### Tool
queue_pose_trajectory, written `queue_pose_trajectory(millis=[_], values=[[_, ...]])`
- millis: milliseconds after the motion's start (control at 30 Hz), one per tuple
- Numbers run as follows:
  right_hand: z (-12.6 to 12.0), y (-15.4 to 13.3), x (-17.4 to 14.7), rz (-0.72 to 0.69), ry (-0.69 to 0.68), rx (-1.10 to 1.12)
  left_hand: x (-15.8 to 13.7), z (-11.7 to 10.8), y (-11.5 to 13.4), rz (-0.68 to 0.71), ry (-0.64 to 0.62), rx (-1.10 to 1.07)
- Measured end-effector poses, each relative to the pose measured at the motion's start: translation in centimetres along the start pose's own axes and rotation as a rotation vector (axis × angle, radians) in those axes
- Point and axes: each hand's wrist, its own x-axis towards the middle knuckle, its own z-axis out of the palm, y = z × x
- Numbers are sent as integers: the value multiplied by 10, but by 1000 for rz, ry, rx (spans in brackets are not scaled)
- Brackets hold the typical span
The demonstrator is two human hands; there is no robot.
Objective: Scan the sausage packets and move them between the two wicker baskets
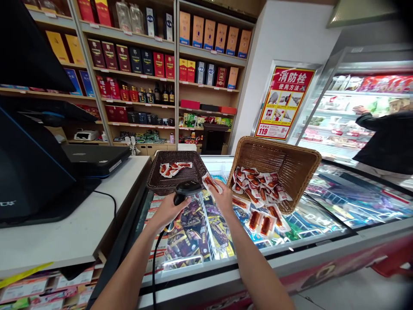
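My left hand (170, 211) is wrapped round the handle of a black corded barcode scanner (188, 187), its head turned to the right. In my right hand (223, 199) is a small clear packet of sausage (211, 184), close in front of the scanner head. A dark brown wicker basket (196, 172) behind the scanner has a few similar packets (174, 168) in it. To the right, a tilted light brown wicker basket (290, 165) holds a pile of sausage packets (258, 185). Several more packets (266, 224) lie on the glass in front of it.
Both baskets rest on a glass-topped chest freezer (222, 254) with wrapped goods inside. The scanner cable (154, 262) hangs toward me. At left is a white counter (48, 241) with a black terminal (26, 168). A person (385, 133) stands by the refrigerated shelves at right.
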Motion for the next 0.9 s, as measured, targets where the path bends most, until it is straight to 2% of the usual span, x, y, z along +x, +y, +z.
queue_pose_trajectory(millis=[100, 333, 700, 833, 900], values=[[0, -1, 0, -10, 6, -43, 2, -1, -5, 24, -134, 132], [0, -2, 0, -10, -13, -120, 6, -2, -12, 79, -139, 193], [0, -3, -1, -5, -25, -181, 2, -1, -4, 90, -182, 331], [0, -3, -1, -9, -25, -199, 2, 0, -4, 77, -175, 341], [-1, -2, -1, -19, -27, -209, 1, 0, -2, 87, -120, 336]])
